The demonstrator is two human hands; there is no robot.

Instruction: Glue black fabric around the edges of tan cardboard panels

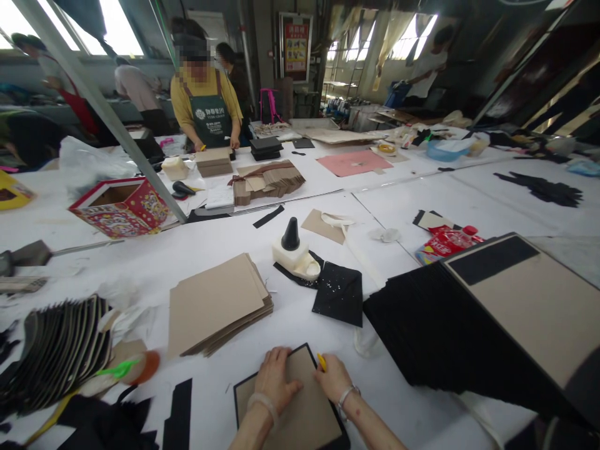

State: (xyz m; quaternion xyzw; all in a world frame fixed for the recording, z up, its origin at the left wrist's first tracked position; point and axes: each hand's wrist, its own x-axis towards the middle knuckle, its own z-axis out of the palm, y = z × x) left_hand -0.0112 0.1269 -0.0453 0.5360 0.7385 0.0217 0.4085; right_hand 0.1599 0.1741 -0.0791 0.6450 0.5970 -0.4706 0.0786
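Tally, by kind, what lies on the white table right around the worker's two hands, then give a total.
Black-edged board under the left hand and right hand: 1
Yellow tool at the right hand: 1
Stacks of plain brown card: 1
White glue bottles with black cone tip: 1
Loose black squares: 1
Total: 5

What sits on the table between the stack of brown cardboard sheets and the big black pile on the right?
In the head view, a white glue bottle with a black cone cap and a black square sheet lie between the cardboard stack and the black pile.
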